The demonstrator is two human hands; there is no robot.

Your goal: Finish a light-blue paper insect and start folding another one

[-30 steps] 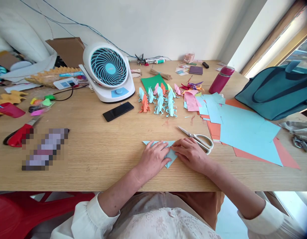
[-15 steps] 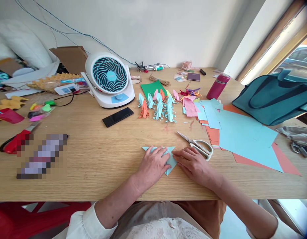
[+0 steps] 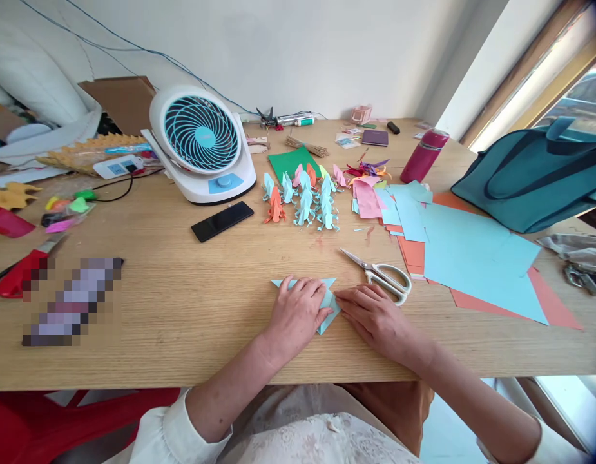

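Note:
A folded light blue paper triangle (image 3: 330,308) lies on the wooden table near its front edge, with one point towards me. My left hand (image 3: 300,309) rests flat over its left and middle part, fingers spread a little, and hides much of it. My right hand (image 3: 375,316) touches the right edge of the paper with its fingertips, the fingers held together; whether anything is pinched there I cannot make out. White-handled scissors (image 3: 388,281) lie just beyond my right hand. Several folded paper figures (image 3: 305,205) in blue, orange and pink stand farther back.
A white fan (image 3: 201,138) and a black phone (image 3: 223,221) are left of the figures. Large blue sheets (image 3: 471,258) over orange ones, a magenta bottle (image 3: 423,156) and a teal bag (image 3: 529,183) are at right. Red-handled scissors (image 3: 24,270) lie far left.
The whole view has shifted slightly. My left hand still lies over the paper and my right hand still touches its edge; little else differs.

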